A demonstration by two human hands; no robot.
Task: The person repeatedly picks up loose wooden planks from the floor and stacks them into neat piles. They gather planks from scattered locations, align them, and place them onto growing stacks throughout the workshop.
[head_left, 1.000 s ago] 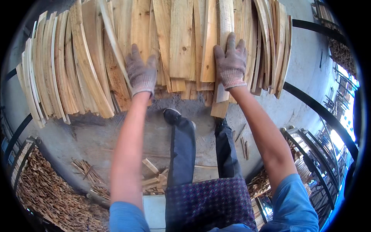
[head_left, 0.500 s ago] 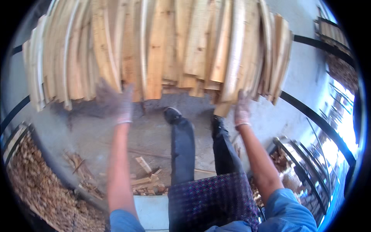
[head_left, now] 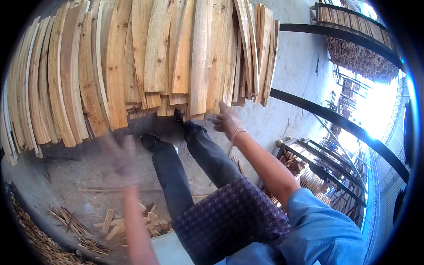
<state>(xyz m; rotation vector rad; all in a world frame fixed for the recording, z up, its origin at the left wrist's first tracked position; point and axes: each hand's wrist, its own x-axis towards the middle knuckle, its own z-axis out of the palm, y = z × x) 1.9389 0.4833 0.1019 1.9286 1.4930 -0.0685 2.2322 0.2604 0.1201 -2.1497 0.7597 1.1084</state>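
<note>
A wide row of light wooden boards [head_left: 117, 66] lies side by side across the far part of the view, with uneven near ends. Just short of those ends is my left hand [head_left: 118, 157], in a pale glove and smeared by motion. Its thumb and fingers look apart, and nothing shows in them. My right hand [head_left: 229, 122], gloved too, is by the near ends of the boards on the right side. Its fingers are spread and it holds nothing; whether a fingertip touches a board I cannot tell.
Loose wood offcuts [head_left: 115, 223] lie on the concrete floor [head_left: 70, 165] at the lower left. Dark metal rails [head_left: 327, 108] run out to the right of the boards. A metal rack with wood pieces [head_left: 309, 170] stands at the right. My legs [head_left: 170, 174] stretch forward beneath the boards.
The view has swung to the right, so the boards sit further left. My left hand has come back from the board ends; my right hand has drawn off the boards' edge, fingers spread.
</note>
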